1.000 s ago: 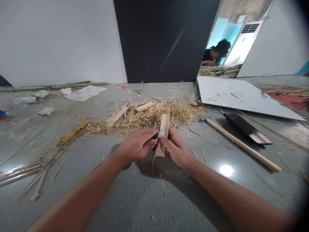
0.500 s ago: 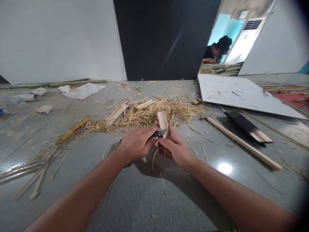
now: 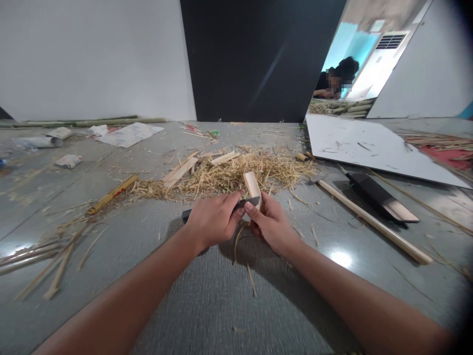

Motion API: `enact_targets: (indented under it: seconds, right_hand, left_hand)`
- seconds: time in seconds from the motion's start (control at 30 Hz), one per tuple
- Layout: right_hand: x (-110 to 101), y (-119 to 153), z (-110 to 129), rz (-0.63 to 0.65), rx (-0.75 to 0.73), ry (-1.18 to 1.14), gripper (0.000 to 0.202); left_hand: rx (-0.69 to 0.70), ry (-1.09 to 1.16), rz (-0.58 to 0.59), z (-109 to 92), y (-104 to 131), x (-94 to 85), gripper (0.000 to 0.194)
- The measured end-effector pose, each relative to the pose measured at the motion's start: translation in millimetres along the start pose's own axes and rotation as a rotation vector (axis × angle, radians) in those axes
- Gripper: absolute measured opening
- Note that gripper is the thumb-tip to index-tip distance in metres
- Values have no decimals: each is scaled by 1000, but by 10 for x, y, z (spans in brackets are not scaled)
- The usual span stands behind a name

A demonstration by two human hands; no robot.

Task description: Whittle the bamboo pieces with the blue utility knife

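My left hand [image 3: 214,217] is closed around a knife [image 3: 248,202] whose dark handle end sticks out on the left. The blade lies across a short pale piece of bamboo [image 3: 252,185]. That piece stands tilted in my right hand [image 3: 271,222], which is closed on its lower part. My right thumb rests beside the blade. Behind both hands spreads a heap of thin straw-coloured shavings [image 3: 229,172], with flat pale strips [image 3: 181,172] on its left side.
A yellow tube [image 3: 113,194] and thin sticks [image 3: 59,276] lie left. On the right are a long-handled tool [image 3: 373,222], a black flat object [image 3: 380,195] and a white board [image 3: 369,143]. A person [image 3: 338,79] appears at the back right.
The blade and bamboo piece have shifted slightly right in view. My right thumb has come up against the blade, and more of the knife handle shows left of my left hand.
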State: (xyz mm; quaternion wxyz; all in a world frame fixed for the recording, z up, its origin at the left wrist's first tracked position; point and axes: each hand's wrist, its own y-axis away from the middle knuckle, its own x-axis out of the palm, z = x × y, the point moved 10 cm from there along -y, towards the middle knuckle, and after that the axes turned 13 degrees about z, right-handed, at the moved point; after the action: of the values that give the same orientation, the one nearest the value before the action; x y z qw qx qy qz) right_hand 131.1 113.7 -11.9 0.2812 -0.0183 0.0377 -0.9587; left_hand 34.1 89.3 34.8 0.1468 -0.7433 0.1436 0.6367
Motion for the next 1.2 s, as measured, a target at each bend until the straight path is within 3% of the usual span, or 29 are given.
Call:
enact_targets:
  seconds: [0.33,0.57,0.67,0.8,0.9,1.03,1.2]
  right_hand:
    - [-110,10,60,-80,-10,208,33]
    - [-168,18,171,-170,-21,488,37]
    - [-260,50,212,-260,2,606,42]
    - [-339,70,175,-297,37,577,43]
    - [-295,42,147,-250,23,496,40]
    - [-181,10,158,-159,-20,336,35]
    - [-112,30,199,-111,-44,261,32]
  left_hand:
    - [-67,-22,12,-11,-14,24,47]
    - [-92,-7,3,-41,-8,16,42]
    - [-201,35,-77,121,18,-63,43]
    - [-335,77,-205,387,109,-191,46]
    - [-233,96,-186,336,96,-196,44]
    - [-16,68,-100,94,59,-143,42]
    - [89,61,-41,17,32,-49,40]
